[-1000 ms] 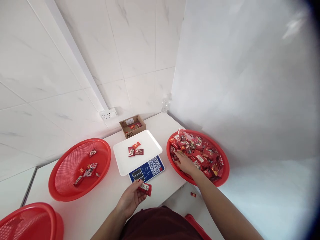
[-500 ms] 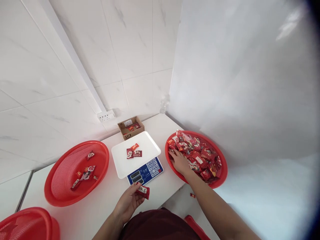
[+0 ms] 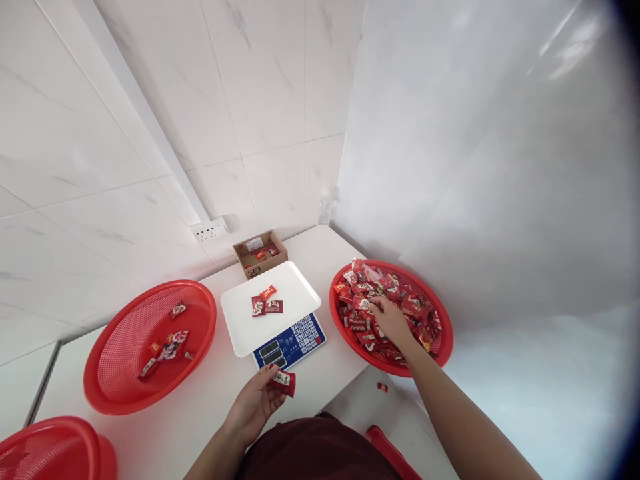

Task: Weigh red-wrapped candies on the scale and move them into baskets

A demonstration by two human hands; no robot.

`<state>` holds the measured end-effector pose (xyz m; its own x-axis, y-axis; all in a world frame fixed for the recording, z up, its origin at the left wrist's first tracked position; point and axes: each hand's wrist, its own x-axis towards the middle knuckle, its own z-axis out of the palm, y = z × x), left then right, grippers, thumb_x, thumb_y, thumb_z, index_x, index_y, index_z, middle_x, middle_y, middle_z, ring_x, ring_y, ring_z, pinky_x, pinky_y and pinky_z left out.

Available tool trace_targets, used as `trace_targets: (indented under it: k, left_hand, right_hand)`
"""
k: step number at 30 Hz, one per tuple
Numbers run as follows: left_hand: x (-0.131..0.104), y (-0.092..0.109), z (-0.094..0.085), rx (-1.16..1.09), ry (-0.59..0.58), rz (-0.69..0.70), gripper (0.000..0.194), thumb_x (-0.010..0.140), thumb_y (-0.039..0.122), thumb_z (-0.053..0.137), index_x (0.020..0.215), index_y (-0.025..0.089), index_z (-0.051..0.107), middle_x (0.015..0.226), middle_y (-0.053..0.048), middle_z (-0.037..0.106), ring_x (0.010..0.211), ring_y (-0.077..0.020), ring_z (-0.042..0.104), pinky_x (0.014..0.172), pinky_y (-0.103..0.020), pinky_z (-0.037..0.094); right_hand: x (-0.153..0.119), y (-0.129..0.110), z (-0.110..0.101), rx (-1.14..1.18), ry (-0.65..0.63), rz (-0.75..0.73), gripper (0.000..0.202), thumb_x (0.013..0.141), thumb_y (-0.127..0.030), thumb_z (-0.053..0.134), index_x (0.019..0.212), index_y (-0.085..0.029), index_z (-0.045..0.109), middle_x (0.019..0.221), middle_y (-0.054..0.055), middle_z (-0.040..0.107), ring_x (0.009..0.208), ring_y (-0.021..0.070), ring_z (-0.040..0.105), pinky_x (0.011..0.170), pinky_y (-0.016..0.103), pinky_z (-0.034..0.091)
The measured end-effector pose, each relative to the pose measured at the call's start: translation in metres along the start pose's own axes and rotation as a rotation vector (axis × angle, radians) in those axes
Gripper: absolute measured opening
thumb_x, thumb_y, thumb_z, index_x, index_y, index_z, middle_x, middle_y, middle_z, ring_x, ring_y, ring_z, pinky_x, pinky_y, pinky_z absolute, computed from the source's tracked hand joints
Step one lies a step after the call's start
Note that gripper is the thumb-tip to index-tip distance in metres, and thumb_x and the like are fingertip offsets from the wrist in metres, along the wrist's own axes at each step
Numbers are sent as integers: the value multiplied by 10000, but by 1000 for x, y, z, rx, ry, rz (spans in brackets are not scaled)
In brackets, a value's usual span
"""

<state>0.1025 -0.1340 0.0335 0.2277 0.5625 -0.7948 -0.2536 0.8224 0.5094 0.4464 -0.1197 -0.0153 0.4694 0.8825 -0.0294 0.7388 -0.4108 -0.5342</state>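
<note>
Pinched in my left hand [image 3: 257, 405] is a red candy packet [image 3: 284, 381], held in front of the blue scale [image 3: 290, 343]. Three small red packets [image 3: 259, 306] lie on the scale's white tray [image 3: 245, 333]. Over the right red basket [image 3: 447, 333], heaped with red packets, my right hand [image 3: 391, 321] has its thumb and fingers closed on a red and white packet [image 3: 363, 304]. The left red basket [image 3: 120, 400] holds several packets at its bottom.
A small cardboard box [image 3: 267, 264] with red packets stands behind the scale. Another red basket [image 3: 75, 433] is at the lower left. A wall socket [image 3: 210, 230] is above the white table [image 3: 320, 250]. One packet [image 3: 383, 387] lies below the table edge.
My right hand has moved right and lifted from the left side of the heap, and now pinches a packet. My left hand still holds its packet, hardly moved.
</note>
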Motion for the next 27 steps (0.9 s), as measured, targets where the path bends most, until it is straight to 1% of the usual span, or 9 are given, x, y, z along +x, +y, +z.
trace_targets:
  k: [3,5,9,12,15,18,22,25,27]
  left_hand:
    - [1,-1,2,0,-2,-11,155,794,227,634,843,186,493,673,-3,652,545,-100,602,555,-205,469]
    - [3,-2,3,2,-7,-19,154,795,233,633,849,185,497,677,-7,654,547,-104,606,556,-208,469]
    - [3,-4,4,8,-12,-20,161,798,236,631,842,190,483,677,-4,651,546,-102,605,558,-209,466]
    - [1,-5,4,8,-16,-15,159,804,233,625,843,190,477,670,-1,649,539,-97,599,557,-205,462]
    - [-3,-6,1,-6,-16,-9,167,802,242,627,845,193,473,673,-1,653,546,-99,605,558,-202,459]
    - [-3,-9,-7,-16,1,0,181,796,248,634,840,197,466,676,1,656,551,-100,608,560,-202,457]
    - [2,-11,-16,-29,17,0,190,783,249,644,826,196,468,671,6,653,552,-97,604,564,-201,454]
    - [4,-9,-17,-30,16,-1,186,782,255,642,826,194,473,679,4,653,556,-96,602,564,-201,449]
    - [4,-6,-15,-31,12,-4,177,787,251,633,814,195,468,683,0,651,563,-98,601,570,-204,445]
  right_hand:
    - [4,-1,-9,-9,41,20,351,858,-326,376,1115,-193,576,1104,88,651,995,221,583,825,332,426]
    - [5,-9,-7,-62,71,-51,362,846,-290,396,1150,-195,569,1170,89,621,1079,237,531,903,358,386]
    - [9,-33,15,-295,65,-233,344,840,-296,438,1139,-199,578,1234,89,582,1170,266,438,968,409,312]
    - [15,-44,34,-419,56,-244,376,815,-287,488,1168,-172,546,1302,120,523,1212,294,386,959,456,289]
    - [20,-43,42,-447,88,-244,318,839,-228,428,1117,-162,568,1277,132,537,1185,285,404,937,445,294]
    - [21,-38,40,-438,110,-235,302,862,-197,357,1033,-172,605,1231,128,566,1155,278,425,918,430,306]
    - [12,-30,31,-381,141,-205,310,847,-193,361,1002,-167,628,1183,135,591,1106,278,458,911,414,334]
    - [5,-25,21,-288,188,-157,329,856,-242,341,973,-143,631,1068,155,628,1016,278,508,891,406,367]
    - [3,-23,14,-188,209,-86,347,860,-293,325,911,-138,631,956,159,649,924,271,548,852,399,395]
